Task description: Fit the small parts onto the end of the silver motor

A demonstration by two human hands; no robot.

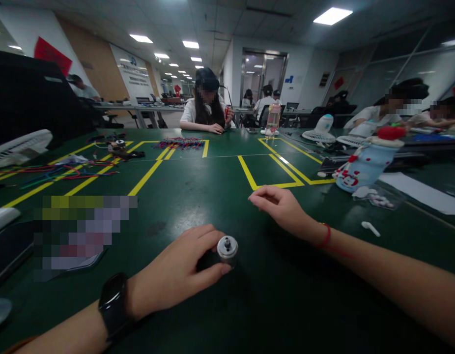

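My left hand (178, 268), with a black watch on the wrist, grips a small silver cylindrical motor (227, 248) that stands upright on the dark green table (213, 187). Thumb and fingers wrap its sides, and the shaft end points up. My right hand (282, 206), with a red string on the wrist, rests on the table farther back and to the right. Its fingers are curled loosely and hold nothing.
Yellow tape lines (257, 184) mark boxes on the table. Coloured wires (61, 172) and small parts lie at left, a wire bundle (179, 143) at the far side. A white-and-blue bottle (363, 164), paper and an earbud (370, 228) sit at right. People sit across the table.
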